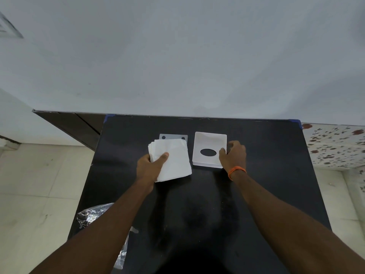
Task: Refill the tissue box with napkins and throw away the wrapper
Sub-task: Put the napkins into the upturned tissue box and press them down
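At the far left, past the edge of the black counter (266, 175), a crinkled silvery wrapper or bag (92, 214) shows low down beside the person's left forearm, against the pale tiled floor (35, 184); what it is exactly cannot be told.

On the counter, left of centre, lies a stack of white napkins (175, 161), its sheets slightly fanned at the upper left corner. The left hand (151, 168) grips this stack at its left edge: the thumb lies across the top sheet and the fingers are closed around the side, hidden underneath. Whether the stack rests on the counter or is raised a little cannot be told. Behind the napkins, partly covered by them, a flat translucent plate (172, 136) with two dark round holes lies on the counter.

Just beside the napkins to the right sits the white tissue box (209, 143), square, with a dark oval opening in the face that looks up. The right hand (234, 155) holds its right edge, thumb on the upper face and fingers curled round the side. An orange thread band (236, 171) circles the right wrist.

At the far right, beyond the counter's edge, there is a speckled surface (335, 145).
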